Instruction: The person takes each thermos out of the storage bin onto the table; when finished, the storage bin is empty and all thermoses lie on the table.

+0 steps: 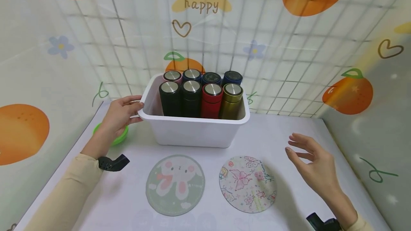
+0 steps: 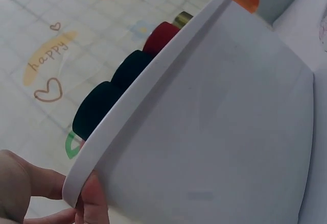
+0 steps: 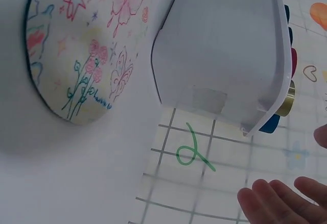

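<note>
A white plastic bin [image 1: 196,133] stands at the back of the table, holding several thermos bottles in two rows. In front are two black ones, a red bottle [image 1: 212,107] and a gold bottle [image 1: 232,104]; behind them are pink and dark blue ones. My left hand [image 1: 120,115] grips the bin's left rim, its fingers curled around the edge, as the left wrist view shows. Apart from the bin, at the right, my right hand [image 1: 316,167] hovers with loosely bent fingers and nothing in them.
Two round mats lie in front of the bin: a green rabbit mat [image 1: 175,185] and a white butterfly mat [image 1: 248,184]. Partly hidden behind the left wrist is a bright green round object [image 1: 120,139]. A curtain with orange prints [image 1: 202,24] surrounds the table, over a wire grid.
</note>
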`<state>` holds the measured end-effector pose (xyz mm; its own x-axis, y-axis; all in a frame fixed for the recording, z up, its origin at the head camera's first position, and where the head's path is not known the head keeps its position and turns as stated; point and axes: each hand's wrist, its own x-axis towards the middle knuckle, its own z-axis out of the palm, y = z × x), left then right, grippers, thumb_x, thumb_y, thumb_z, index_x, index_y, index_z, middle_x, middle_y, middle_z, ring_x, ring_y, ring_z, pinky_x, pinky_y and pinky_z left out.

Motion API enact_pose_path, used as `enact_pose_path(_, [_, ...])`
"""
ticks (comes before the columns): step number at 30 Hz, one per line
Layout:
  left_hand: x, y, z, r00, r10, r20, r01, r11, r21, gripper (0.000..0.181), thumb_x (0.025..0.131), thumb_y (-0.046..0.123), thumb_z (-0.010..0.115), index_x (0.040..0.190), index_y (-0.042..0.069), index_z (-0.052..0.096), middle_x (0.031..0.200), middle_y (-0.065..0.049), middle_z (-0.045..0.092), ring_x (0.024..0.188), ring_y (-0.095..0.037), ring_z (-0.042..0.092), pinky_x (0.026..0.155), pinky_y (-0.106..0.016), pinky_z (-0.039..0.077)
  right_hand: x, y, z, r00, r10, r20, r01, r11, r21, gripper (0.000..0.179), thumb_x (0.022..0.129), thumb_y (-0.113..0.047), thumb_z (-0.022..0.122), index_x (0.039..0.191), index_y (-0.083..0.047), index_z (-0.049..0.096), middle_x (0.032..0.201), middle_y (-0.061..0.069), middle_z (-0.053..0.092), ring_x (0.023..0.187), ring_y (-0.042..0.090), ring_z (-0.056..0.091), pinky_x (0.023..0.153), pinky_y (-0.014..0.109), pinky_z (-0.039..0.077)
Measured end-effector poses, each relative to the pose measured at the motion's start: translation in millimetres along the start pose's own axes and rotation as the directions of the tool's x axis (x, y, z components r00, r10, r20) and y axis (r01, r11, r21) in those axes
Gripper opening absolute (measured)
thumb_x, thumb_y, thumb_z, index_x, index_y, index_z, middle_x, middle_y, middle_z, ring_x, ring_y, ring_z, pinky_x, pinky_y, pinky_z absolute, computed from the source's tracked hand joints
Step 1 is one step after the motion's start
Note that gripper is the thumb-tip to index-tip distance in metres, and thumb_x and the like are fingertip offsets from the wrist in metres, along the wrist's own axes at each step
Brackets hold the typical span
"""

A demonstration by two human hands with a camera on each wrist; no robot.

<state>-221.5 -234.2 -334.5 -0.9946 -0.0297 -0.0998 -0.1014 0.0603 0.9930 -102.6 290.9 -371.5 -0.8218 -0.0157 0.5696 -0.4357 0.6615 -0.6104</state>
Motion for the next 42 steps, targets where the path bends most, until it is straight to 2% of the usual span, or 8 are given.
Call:
enact_pose_path(4, [0.0,-1.5,2.0,1.0,0.014,0.008,-0.013,0.997,-0.08,0.049,0.099,0.01,0.063,0.142,-0.004,0.044,0.117,-0.012,0.055,0.083,-0.014,0.064,0.067,-0.025,0.058,4.3,-0.9,1.9,1.0,-0.006,0.012,0.006,1.0,-0.013,0.049,0.081,0.003,0.08,0.127,-0.006,0.064,0.117,0.009,0.07,0.1,0.003,0.066,0.077,0.012,0.051])
enact_pose_path(9, [1.1,-4.4,3.3,0.999,0.035,0.008,-0.034,0.994,-0.104,0.044,0.099,0.009,0.063,0.138,-0.004,0.047,0.112,-0.01,0.056,0.082,-0.013,0.065,0.065,-0.024,0.057,11.3,-3.8,4.3,1.0,-0.01,0.008,0.01,1.0,-0.029,0.049,0.083,0.001,0.079,0.129,-0.008,0.064,0.117,0.008,0.07,0.101,0.003,0.066,0.079,0.01,0.05])
enact_pose_path(17, [3.1,-8.1,3.2,1.0,0.031,0.003,-0.031,0.992,-0.125,0.039,0.099,0.009,0.063,0.134,-0.001,0.05,0.113,-0.011,0.056,0.08,-0.013,0.066,0.064,-0.024,0.057,29.2,-9.6,3.1,0.999,-0.018,-0.028,0.018,1.0,0.007,0.05,0.082,0.003,0.079,0.129,-0.008,0.064,0.118,0.011,0.069,0.101,-0.001,0.065,0.078,0.01,0.049])
enact_pose_path(22, [-0.4,-6.4,2.3,0.999,0.033,-0.013,-0.035,0.99,-0.138,0.038,0.098,0.01,0.064,0.133,0.0,0.051,0.11,-0.008,0.058,0.078,-0.012,0.066,0.063,-0.024,0.057,42.5,-14.8,5.1,0.998,-0.055,-0.029,0.056,0.997,0.046,0.052,0.08,0.006,0.08,0.128,-0.006,0.065,0.117,0.014,0.069,0.101,0.001,0.066,0.077,0.011,0.05])
enact_pose_path(26, [-1.0,-6.0,2.4,0.999,0.035,-0.031,-0.039,0.987,-0.154,0.04,0.097,0.011,0.065,0.133,0.0,0.052,0.108,-0.006,0.059,0.077,-0.012,0.065,0.062,-0.023,0.057,52.7,-19.1,12.0,0.996,-0.084,-0.018,0.085,0.996,0.028,0.051,0.08,0.003,0.081,0.127,-0.006,0.065,0.117,0.012,0.069,0.1,0.005,0.066,0.077,0.011,0.051])
enact_pose_path(33, [0.4,-7.6,2.9,0.998,0.043,-0.036,-0.049,0.982,-0.182,0.038,0.097,0.01,0.066,0.131,0.0,0.053,0.106,-0.005,0.06,0.077,-0.012,0.065,0.06,-0.024,0.056,72.6,-25.3,26.9,0.995,-0.088,0.042,0.088,0.996,0.01,0.044,0.085,-0.007,0.08,0.126,-0.004,0.064,0.118,0.009,0.069,0.101,0.023,0.068,0.076,0.014,0.053])
enact_pose_path(37, [0.9,-9.2,3.4,0.999,0.046,-0.025,-0.05,0.979,-0.2,0.037,0.097,0.009,0.066,0.13,0.0,0.053,0.104,-0.004,0.062,0.076,-0.012,0.065,0.06,-0.024,0.056,80.0,-30.6,30.7,0.994,-0.093,0.05,0.094,0.996,-0.001,0.045,0.085,-0.008,0.08,0.126,-0.004,0.064,0.12,0.008,0.068,0.102,0.023,0.068,0.076,0.014,0.052])
enact_pose_path(42, [0.7,-10.1,4.2,0.998,0.045,-0.035,-0.051,0.98,-0.192,0.037,0.097,0.009,0.065,0.131,0.0,0.053,0.106,-0.006,0.06,0.074,-0.011,0.065,0.06,-0.023,0.056,88.8,-39.7,35.8,0.991,-0.103,0.079,0.102,0.995,0.024,0.047,0.084,-0.01,0.081,0.128,-0.006,0.063,0.122,0.009,0.067,0.105,0.023,0.068,0.078,0.022,0.056])
